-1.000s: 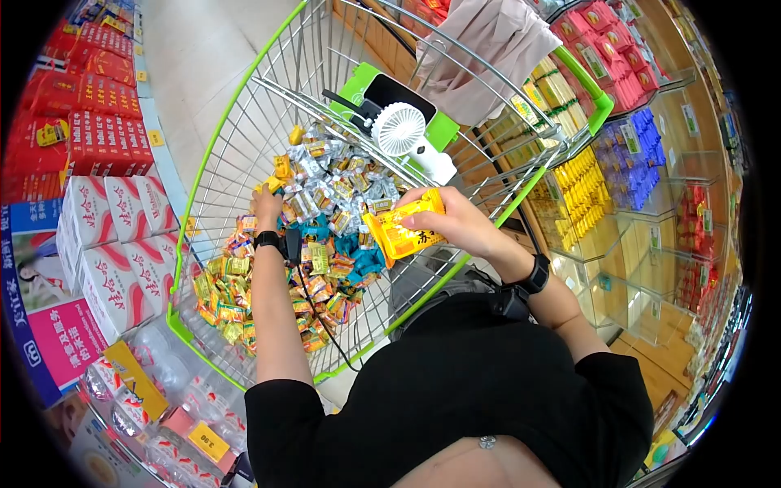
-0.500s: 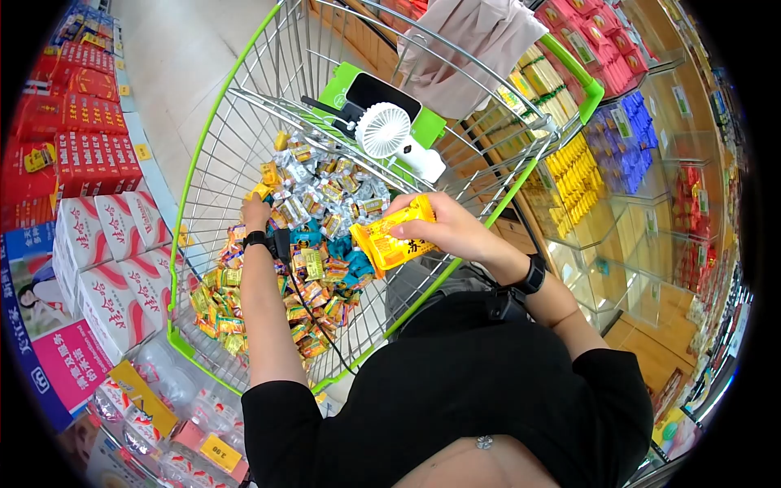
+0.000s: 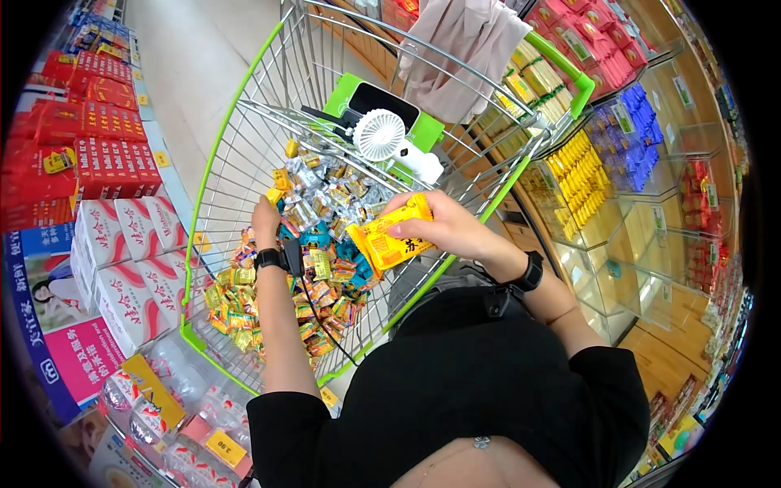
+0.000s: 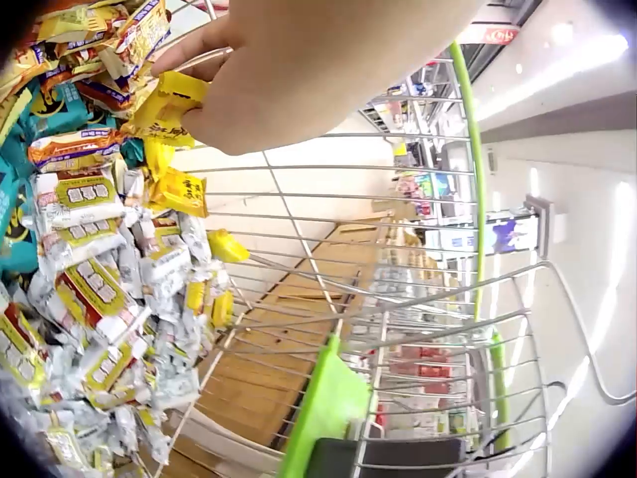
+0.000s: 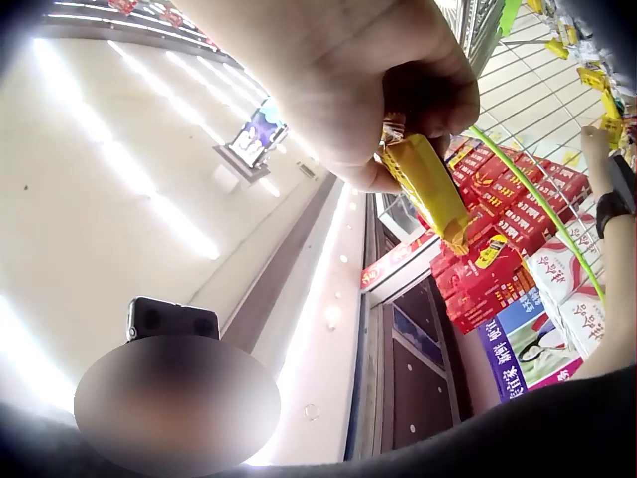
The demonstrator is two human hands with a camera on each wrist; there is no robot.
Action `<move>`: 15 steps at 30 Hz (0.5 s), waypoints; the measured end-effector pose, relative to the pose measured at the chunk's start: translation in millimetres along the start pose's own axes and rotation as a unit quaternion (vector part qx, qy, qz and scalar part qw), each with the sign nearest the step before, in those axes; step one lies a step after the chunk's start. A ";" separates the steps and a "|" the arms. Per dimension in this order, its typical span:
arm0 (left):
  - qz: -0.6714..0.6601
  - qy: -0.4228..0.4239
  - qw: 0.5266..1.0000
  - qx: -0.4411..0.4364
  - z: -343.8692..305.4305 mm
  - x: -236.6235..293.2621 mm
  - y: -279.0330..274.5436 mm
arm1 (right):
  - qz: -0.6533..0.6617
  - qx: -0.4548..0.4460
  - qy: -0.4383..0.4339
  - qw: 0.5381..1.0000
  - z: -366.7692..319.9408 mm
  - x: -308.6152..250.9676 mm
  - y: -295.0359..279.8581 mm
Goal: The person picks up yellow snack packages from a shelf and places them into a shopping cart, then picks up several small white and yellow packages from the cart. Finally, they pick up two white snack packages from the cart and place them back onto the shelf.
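Observation:
My right hand (image 3: 443, 224) grips yellow snack packets (image 3: 390, 242) with dark lettering over the near side of the shopping cart, thumb across the front. In the right wrist view, a yellow packet (image 5: 428, 184) sticks out edge-on below the curled fingers. Inside the cart, at the far left of a heap of wrapped candies (image 3: 321, 276), is my left hand (image 3: 265, 221). Its thumb and fingers pinch a small yellow packet (image 4: 171, 108) in the left wrist view. Silver-white wrapped pieces (image 4: 95, 289), teal packets (image 4: 55, 110) and orange ones lie close by.
The wire cart has green rims (image 3: 213, 175). A white handheld fan (image 3: 379, 136) and a black phone-like device (image 3: 384, 106) sit at its seat flap, and a beige cloth (image 3: 464, 57) hangs nearby. White cartons (image 3: 134, 281) stand left; shelves with yellow packets (image 3: 579, 183) line the right.
The head view has shifted a little. Both hands stay in nearly the same places over the cart, the right still gripping the yellow packets, the left still at the heap's edge.

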State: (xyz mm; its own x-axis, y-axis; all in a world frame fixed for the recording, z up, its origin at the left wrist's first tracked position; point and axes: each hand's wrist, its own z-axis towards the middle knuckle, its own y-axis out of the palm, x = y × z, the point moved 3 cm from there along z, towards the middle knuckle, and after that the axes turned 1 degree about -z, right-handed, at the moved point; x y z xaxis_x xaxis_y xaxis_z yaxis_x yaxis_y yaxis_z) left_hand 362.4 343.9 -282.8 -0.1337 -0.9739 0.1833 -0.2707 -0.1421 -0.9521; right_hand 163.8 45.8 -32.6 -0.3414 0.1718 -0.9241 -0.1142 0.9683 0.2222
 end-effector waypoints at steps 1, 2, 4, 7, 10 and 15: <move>-0.029 0.030 0.999 0.010 -9.4 7.5 -10.3 | -0.001 -0.002 -0.003 1.000 -2.1 -2.2 -0.3; -0.029 0.028 0.999 0.013 -13.8 10.1 -13.7 | 0.005 0.002 -0.007 1.000 -5.1 -4.8 -0.5; -0.073 0.040 0.996 0.034 -22.3 12.8 -14.8 | 0.008 0.002 -0.010 1.000 -10.8 -7.9 -0.4; -0.225 -0.008 0.973 -0.053 -37.2 18.3 -23.0 | -0.005 0.015 -0.047 0.999 -18.0 -13.7 -2.9; -0.355 -0.043 0.929 -0.097 -73.4 56.1 -69.5 | -0.007 0.010 -0.068 0.998 -25.1 -17.2 -5.4; -0.510 0.024 0.855 -0.090 -130.4 112.5 -151.0 | -0.007 0.019 -0.071 0.997 -37.8 -15.0 -18.5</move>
State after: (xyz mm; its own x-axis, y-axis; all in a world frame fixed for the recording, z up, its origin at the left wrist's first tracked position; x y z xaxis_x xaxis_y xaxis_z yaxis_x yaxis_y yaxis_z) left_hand 263.9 278.9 -86.6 0.2223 -0.3501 0.9100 -0.4106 -0.8801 -0.2383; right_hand 135.8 18.4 -11.1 -0.2045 0.1803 -0.9621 -0.0812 0.9764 0.2002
